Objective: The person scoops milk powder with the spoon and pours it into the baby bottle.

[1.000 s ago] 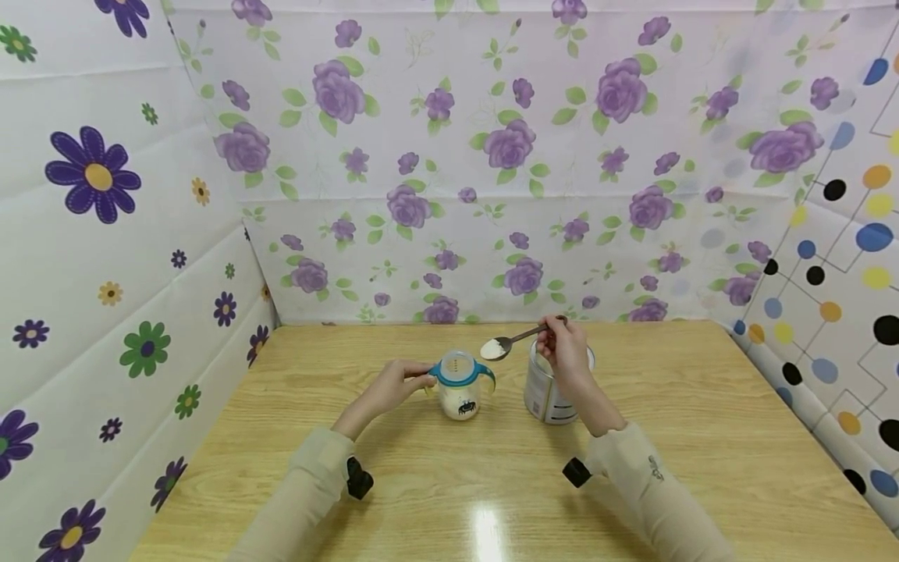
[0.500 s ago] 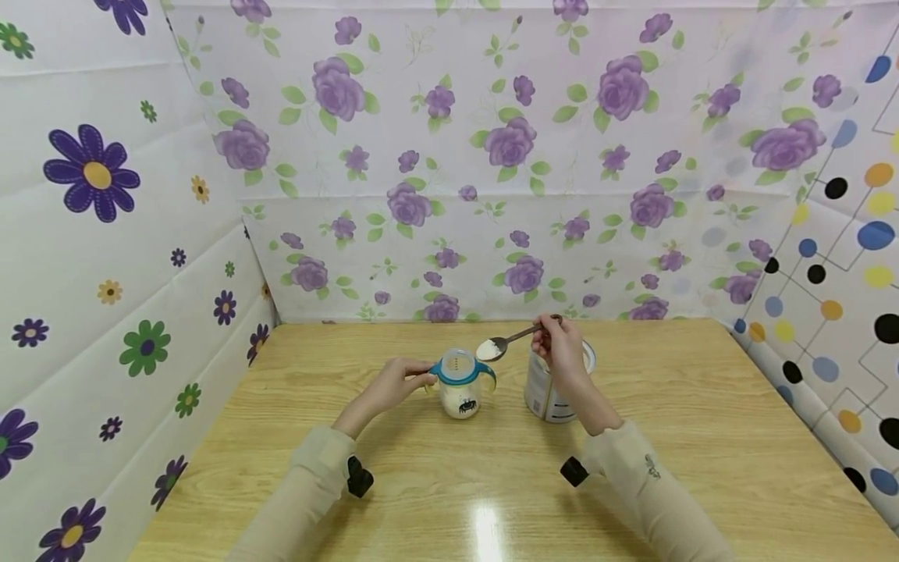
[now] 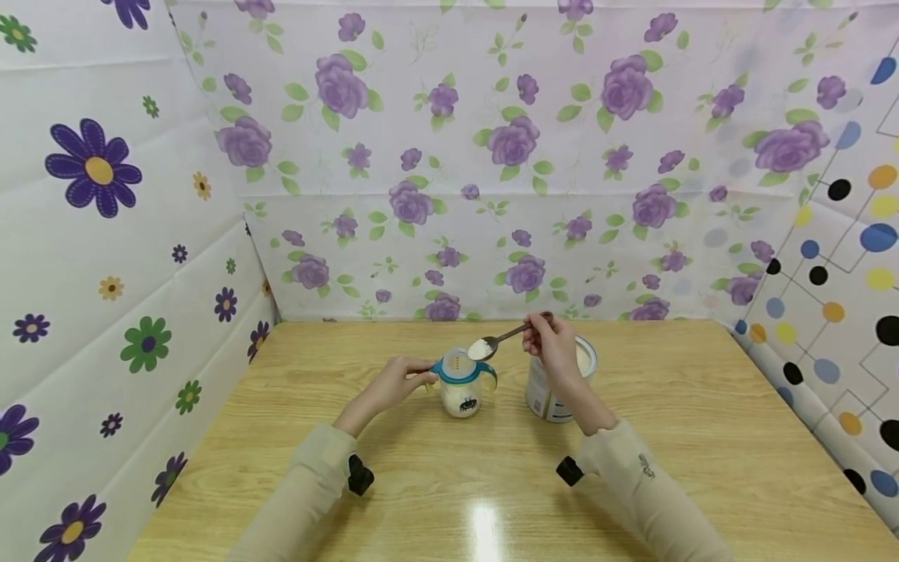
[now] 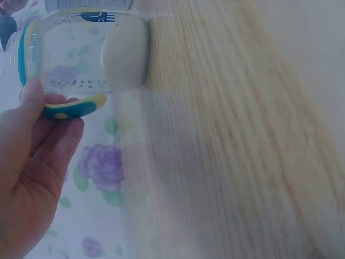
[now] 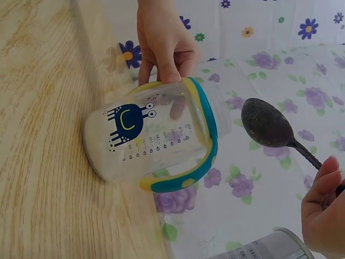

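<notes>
A clear baby bottle with a blue-and-yellow two-handled collar stands upright on the table, white powder at its bottom. My left hand pinches the bottle's left handle between thumb and fingers. A dark spoon heaped with white powder is held by its handle in my right hand. Its bowl hangs just above and to the right of the bottle's open mouth. Below the right hand, partly hidden by it, stands an open tin with pale powder inside.
The wooden table ends at the back against a floral cloth wall. More patterned cloth stands along the left and right sides. A small black device is strapped at each wrist.
My right hand has moved left with the loaded spoon, bringing its bowl from beside the bottle to the edge of its mouth. The left hand keeps hold of the handle.
</notes>
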`<state>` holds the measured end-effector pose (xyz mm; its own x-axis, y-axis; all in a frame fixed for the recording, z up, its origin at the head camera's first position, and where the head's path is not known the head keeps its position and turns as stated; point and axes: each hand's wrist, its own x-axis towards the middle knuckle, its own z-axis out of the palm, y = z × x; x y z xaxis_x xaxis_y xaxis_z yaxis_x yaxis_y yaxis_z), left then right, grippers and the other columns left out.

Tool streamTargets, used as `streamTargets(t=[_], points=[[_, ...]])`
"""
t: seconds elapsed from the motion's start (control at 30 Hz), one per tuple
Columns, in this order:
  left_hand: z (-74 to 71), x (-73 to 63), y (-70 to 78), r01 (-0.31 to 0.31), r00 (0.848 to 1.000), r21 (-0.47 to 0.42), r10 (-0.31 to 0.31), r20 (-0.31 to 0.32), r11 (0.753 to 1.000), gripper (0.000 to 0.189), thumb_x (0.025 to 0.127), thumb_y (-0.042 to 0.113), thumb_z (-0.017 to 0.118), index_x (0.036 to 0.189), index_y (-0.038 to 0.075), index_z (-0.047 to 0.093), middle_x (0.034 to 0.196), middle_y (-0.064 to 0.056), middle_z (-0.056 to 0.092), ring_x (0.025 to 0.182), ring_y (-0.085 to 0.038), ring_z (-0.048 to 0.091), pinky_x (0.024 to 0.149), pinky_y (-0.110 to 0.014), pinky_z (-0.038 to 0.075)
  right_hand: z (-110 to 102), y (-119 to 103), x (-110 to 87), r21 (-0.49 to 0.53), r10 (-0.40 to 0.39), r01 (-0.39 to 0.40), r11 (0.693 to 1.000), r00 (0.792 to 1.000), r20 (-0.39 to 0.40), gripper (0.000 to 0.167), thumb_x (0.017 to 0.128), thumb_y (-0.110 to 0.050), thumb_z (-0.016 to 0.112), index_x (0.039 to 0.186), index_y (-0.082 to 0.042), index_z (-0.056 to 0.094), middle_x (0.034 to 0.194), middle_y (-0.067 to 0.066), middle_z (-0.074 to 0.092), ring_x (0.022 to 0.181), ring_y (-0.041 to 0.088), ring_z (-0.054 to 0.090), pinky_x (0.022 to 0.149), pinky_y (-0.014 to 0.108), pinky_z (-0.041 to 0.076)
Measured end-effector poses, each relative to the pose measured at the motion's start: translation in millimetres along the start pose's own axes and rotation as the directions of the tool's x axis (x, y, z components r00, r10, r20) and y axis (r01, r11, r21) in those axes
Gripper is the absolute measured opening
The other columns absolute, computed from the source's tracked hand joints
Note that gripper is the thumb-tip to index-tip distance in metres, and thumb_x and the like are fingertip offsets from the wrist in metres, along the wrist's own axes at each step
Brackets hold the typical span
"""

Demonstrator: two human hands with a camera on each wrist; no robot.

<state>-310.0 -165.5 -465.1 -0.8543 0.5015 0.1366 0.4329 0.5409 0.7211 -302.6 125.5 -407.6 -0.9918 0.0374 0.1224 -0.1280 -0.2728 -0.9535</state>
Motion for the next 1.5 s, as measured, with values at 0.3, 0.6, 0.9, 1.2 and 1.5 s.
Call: streamTargets(t=[0.3,0.6,0.9,1.2,1.5], points=[[1.0,1.4,-0.5,-0.033,0.999,0.028,0.034,-0.004,0.999,0.034,0.096,0.018,0.059,0.128,0.007,0.064,0.121,-0.013,0.068,0.101,-0.022,0.069,0.09,-0.036,0.057,5.9,5.2,-2.4,-0.077,-0.1,0.107,0.991,0.99,0.098,0.02,0.102,-0.016,0.052,0.093,0.001,0.059,0.065,-0.004,0.061,0.052,0.004,0.055,0.047,0.013,0.043],[2.0,-0.1,1.4,-0.041,0.999,0.019,0.041,-0.004,0.999,0.035,0.096,0.019,0.059,0.129,0.006,0.063,0.125,-0.015,0.066,0.1,-0.022,0.07,0.091,-0.037,0.057,11.7,5.6,-8.3,-0.244,-0.151,0.203,0.948,0.965,0.214,0.025,0.101,-0.022,0.053,0.104,0.002,0.06,0.074,0.006,0.062,0.057,0.008,0.058,0.05,0.018,0.047],[2.4,-0.3,0.7,-0.049,0.999,0.012,0.049,-0.001,0.999,0.036,0.097,0.017,0.058,0.131,0.007,0.062,0.124,-0.014,0.066,0.099,-0.02,0.07,0.09,-0.034,0.057,14.9,10.3,-15.7,-0.444,-0.257,0.415,0.794,0.891,0.373,0.018,0.102,-0.016,0.052,0.105,-0.003,0.063,0.079,0.012,0.063,0.06,0.02,0.06,0.049,0.022,0.048],[2.8,-1.2,0.3,-0.052,0.999,-0.001,0.052,-0.014,0.999,0.037,0.096,0.02,0.059,0.13,0.007,0.062,0.121,-0.014,0.068,0.098,-0.02,0.071,0.09,-0.034,0.057,18.3,9.3,-20.6,-0.469,-0.328,0.662,0.585,0.722,0.609,0.015,0.102,-0.014,0.05,0.106,-0.007,0.063,0.078,0.011,0.064,0.056,0.002,0.053,0.046,0.023,0.046],[2.7,0.2,-1.8,-0.058,0.998,0.003,0.058,-0.024,0.998,0.037,0.096,0.021,0.059,0.13,0.006,0.062,0.12,-0.014,0.068,0.099,-0.021,0.07,0.09,-0.035,0.057,18.3,8.5,-22.2,-0.453,-0.322,0.703,0.549,0.678,0.661,0.015,0.102,-0.013,0.051,0.108,-0.005,0.062,0.074,-0.005,0.061,0.055,0.0,0.05,0.046,0.022,0.044]])
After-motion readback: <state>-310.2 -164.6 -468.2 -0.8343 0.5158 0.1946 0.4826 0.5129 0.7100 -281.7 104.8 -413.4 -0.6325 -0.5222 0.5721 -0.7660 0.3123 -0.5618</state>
